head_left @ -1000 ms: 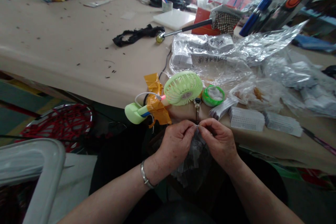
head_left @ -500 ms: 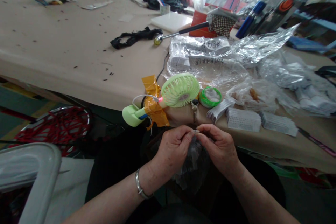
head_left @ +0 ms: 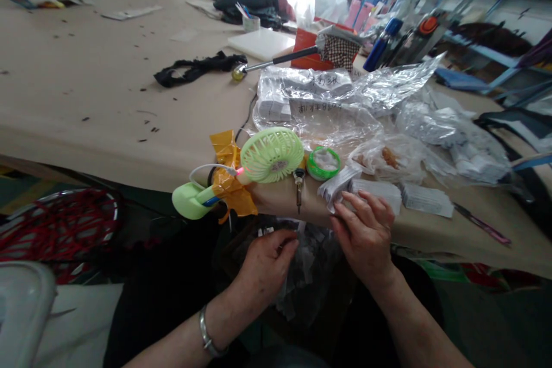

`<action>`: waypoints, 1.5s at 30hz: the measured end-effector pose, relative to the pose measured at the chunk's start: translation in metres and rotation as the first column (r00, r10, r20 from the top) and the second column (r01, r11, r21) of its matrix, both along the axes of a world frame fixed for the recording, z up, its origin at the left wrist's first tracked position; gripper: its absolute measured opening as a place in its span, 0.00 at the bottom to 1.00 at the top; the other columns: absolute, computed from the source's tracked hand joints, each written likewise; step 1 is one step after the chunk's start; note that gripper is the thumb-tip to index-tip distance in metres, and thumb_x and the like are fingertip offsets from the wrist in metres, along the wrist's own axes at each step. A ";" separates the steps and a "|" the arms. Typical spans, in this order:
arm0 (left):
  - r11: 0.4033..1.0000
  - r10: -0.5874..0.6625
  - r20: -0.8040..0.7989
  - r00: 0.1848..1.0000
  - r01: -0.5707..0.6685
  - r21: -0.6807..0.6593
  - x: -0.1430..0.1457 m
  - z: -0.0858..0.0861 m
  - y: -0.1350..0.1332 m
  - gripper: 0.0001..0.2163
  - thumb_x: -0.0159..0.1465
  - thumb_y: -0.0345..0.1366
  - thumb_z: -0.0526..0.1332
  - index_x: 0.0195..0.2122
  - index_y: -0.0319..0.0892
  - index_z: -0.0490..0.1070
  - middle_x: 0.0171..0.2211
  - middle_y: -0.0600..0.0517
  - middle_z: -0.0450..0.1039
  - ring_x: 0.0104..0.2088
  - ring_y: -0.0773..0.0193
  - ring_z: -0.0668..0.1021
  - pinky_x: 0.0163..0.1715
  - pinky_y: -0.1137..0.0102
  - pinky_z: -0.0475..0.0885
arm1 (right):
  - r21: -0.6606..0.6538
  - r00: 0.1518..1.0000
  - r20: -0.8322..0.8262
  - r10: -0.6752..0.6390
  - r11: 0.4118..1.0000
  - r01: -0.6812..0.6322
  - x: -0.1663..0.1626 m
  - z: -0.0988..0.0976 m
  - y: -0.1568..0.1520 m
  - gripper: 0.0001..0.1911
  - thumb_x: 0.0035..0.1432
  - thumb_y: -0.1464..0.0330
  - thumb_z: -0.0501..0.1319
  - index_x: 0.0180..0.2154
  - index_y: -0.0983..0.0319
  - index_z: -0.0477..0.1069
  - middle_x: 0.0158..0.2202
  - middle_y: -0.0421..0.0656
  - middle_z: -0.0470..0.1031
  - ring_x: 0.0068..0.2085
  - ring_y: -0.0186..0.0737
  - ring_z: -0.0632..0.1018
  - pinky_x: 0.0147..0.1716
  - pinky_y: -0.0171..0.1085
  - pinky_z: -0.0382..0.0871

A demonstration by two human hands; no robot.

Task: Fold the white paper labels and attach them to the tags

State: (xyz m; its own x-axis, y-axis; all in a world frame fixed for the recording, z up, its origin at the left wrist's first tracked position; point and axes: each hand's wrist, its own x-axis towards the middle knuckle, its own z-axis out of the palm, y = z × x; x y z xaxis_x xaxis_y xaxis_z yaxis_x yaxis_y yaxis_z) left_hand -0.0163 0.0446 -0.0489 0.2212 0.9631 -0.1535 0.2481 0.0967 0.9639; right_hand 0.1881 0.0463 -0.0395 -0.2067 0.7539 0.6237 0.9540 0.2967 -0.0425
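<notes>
My left hand [head_left: 268, 264] hangs just in front of the table edge, thumb and index finger pinched together. Whatever lies in the pinch is hidden; a small white piece shows behind the knuckles. Below is a clear plastic bag [head_left: 304, 282] with white slips in it, over my lap. My right hand [head_left: 365, 233] is at the table edge, fingers apart, its fingertips touching the near end of a fanned stack of white paper labels [head_left: 340, 184]. A soldering iron [head_left: 299, 190] points its tip toward me between the hands, close to a green fan [head_left: 272, 155].
Orange tape [head_left: 228, 181] fixes the fan to the table edge. Behind the labels stand a green-rimmed tub [head_left: 322, 163] and clear plastic packaging [head_left: 319, 103]. More label stacks [head_left: 426, 200] and pink-handled tweezers [head_left: 483, 224] lie right. A red-strapped basket [head_left: 60, 230] is at lower left.
My hands have come apart from where their fingertips met. The right went to the fanned label stack; the left dropped a little over the bag. The view has shifted right.
</notes>
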 end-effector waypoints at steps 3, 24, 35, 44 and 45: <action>0.999 -0.005 0.041 0.999 0.006 -0.039 0.007 0.003 -0.001 0.06 0.58 0.33 0.60 0.29 0.44 0.77 0.27 0.53 0.77 0.30 0.63 0.75 0.33 0.72 0.67 | 0.034 0.998 -0.050 0.022 0.999 -0.020 0.004 0.002 0.001 0.08 0.55 0.71 0.62 0.38 0.56 0.75 0.44 0.42 0.78 0.52 0.49 0.72 0.57 0.54 0.54; 0.708 0.239 0.507 0.828 0.208 -0.675 0.073 0.035 0.009 0.04 0.63 0.30 0.57 0.35 0.35 0.70 0.24 0.49 0.74 0.22 0.67 0.76 0.23 0.73 0.72 | -0.073 0.998 0.005 -0.059 0.996 0.059 0.045 0.011 -0.026 0.17 0.59 0.69 0.59 0.50 0.65 0.69 0.45 0.51 0.74 0.50 0.51 0.71 0.50 0.50 0.66; 0.678 0.150 0.470 0.870 0.255 -0.689 0.075 0.034 0.006 0.05 0.62 0.31 0.57 0.35 0.35 0.70 0.25 0.47 0.74 0.20 0.68 0.75 0.24 0.71 0.72 | 0.088 0.972 -0.221 0.086 0.994 -0.068 0.054 0.006 -0.026 0.08 0.57 0.76 0.61 0.37 0.59 0.75 0.36 0.44 0.78 0.43 0.42 0.76 0.45 0.44 0.69; 0.699 0.178 0.690 0.702 0.403 -0.590 0.074 0.031 0.003 0.02 0.50 0.28 0.64 0.25 0.34 0.72 0.20 0.53 0.68 0.18 0.72 0.69 0.19 0.76 0.62 | -0.041 0.823 -0.317 0.471 0.860 -0.508 0.023 0.009 -0.043 0.07 0.58 0.73 0.60 0.34 0.57 0.75 0.34 0.40 0.78 0.45 0.41 0.75 0.49 0.48 0.68; 0.694 0.185 0.688 0.702 0.402 -0.597 0.073 0.032 0.003 0.03 0.50 0.29 0.65 0.24 0.34 0.72 0.20 0.53 0.68 0.18 0.72 0.69 0.18 0.76 0.61 | -0.051 0.822 -0.313 0.475 0.856 -0.514 0.024 0.007 -0.043 0.06 0.59 0.73 0.60 0.34 0.57 0.75 0.34 0.40 0.79 0.45 0.41 0.75 0.49 0.48 0.67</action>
State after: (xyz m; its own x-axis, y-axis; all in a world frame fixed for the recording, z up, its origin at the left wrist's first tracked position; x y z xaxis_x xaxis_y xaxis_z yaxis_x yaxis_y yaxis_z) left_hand 0.0567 0.0472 -0.0172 0.6330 0.6027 -0.4858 -0.3536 0.7834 0.5111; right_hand 0.2118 0.0033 -0.0320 -0.4060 0.6738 0.6174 0.6214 0.6989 -0.3542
